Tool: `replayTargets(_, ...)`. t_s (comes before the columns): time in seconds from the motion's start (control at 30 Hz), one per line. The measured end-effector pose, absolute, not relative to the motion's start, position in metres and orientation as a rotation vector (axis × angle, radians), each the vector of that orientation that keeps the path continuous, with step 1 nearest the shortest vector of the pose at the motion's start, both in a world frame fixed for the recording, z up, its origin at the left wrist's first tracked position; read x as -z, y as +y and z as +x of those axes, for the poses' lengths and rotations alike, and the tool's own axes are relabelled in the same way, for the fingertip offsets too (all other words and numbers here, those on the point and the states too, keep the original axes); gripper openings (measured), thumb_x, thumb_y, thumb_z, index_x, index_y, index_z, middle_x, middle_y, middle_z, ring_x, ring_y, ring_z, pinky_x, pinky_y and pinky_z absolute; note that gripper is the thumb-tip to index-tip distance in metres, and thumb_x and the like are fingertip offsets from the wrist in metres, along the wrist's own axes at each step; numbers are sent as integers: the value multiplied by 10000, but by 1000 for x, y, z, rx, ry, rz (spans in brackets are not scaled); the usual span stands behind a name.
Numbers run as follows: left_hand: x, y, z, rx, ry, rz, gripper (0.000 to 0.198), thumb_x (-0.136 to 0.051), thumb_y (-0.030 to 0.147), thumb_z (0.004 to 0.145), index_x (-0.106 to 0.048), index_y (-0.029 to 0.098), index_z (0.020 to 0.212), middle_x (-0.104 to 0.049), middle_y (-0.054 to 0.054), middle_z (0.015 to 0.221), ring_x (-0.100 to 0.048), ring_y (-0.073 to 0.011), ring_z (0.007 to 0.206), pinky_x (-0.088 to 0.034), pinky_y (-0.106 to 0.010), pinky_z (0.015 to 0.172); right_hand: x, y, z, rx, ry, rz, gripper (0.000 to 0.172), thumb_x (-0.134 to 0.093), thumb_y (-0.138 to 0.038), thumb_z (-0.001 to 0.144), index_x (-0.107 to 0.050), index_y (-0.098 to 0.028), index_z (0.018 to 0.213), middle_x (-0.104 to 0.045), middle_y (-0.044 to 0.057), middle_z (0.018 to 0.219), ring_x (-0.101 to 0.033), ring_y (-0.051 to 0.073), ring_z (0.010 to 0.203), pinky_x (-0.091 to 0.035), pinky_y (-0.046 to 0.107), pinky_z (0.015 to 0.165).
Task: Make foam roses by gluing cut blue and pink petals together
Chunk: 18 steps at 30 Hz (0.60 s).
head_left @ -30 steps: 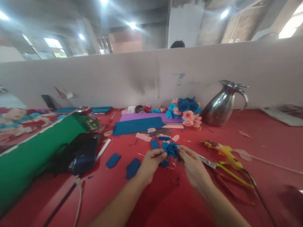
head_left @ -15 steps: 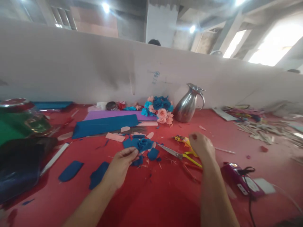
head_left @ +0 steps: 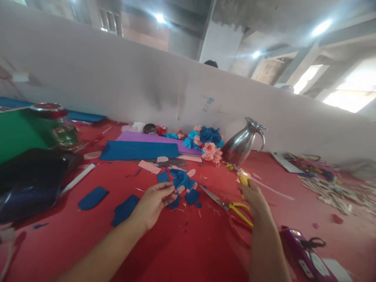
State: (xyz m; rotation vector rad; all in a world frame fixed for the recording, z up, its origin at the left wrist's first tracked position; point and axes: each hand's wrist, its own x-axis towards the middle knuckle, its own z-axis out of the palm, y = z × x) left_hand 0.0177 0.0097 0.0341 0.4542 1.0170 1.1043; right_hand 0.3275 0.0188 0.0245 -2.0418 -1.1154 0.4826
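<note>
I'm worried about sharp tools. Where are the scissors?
Head view: the yellow-handled scissors lie on the red table, right of centre, between the blue petal pieces and the right hand, handles beside that hand.

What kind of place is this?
Probably a craft workshop for making artificial flowers: finished pink and blue roses lie by the partition, cut blue pieces are scattered on the red table, and scissors lie beside them.

Tablecloth [head_left: 188,250] plain red. Petal pieces [head_left: 180,182] dk blue. Scissors [head_left: 235,207] w/ yellow handles. Jug [head_left: 242,143] silver. Roses [head_left: 207,141] pink & blue. Tool [head_left: 243,177] yellow, maybe patterned.
</note>
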Motion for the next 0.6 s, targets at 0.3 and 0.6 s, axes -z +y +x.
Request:
replayTargets(0.3,-24,18,11,-1166,1005,356,116,-747,69,644,-645,120,663,-647,-16,580,-573,-73,468,-478,-185,521,-58,2,248,-1389,-906,-1263,282,-688,-423,686,-556,-199,795,-594,3,570,-507,135,471,-358,235,420)
replayTargets(0.6,-20,20,7,-1234,1150,422,213,-823,216,507,-658,147,623,-615,27,546,-490,-55,461,-376,-198,508,-55,-10,218,-1150,-1270,-1221,361,-732,-378,727,-544,-211,986,-629,-29,706,-469,83,499,-369,203,477)
